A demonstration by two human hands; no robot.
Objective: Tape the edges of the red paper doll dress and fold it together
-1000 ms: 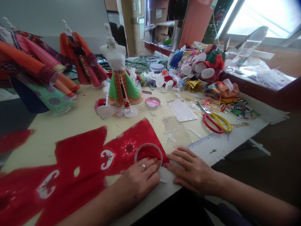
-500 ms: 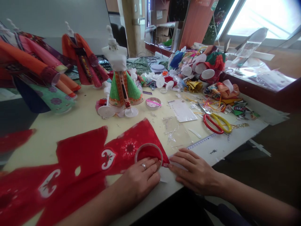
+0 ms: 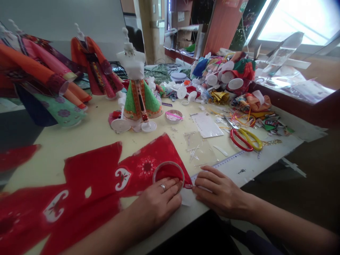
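Note:
A red patterned fabric piece point(image 3: 101, 177) lies spread over the near part of the cream table point(image 3: 90, 138). A clear tape roll point(image 3: 168, 172) rests on the fabric's right corner. My left hand point(image 3: 159, 202), with a ring on one finger, lies flat on the fabric with its fingertips against the near rim of the roll. My right hand point(image 3: 219, 191) lies flat on the table just right of the fabric's corner, fingers stretched out toward it and touching a strip of clear tape at that corner.
A green-skirted doll stand point(image 3: 139, 95) is at mid-table, with dressed paper figures point(image 3: 47, 85) at the left. Red-and-yellow scissors point(image 3: 243, 138) lie right, beside a ruler point(image 3: 228, 161) and a white card point(image 3: 207, 125). Fabric scraps and white discs point(image 3: 228, 76) pile up at the back right.
Both hands have stayed nearly still. My right hand has crept slightly left toward the fabric corner; the view has shifted a little.

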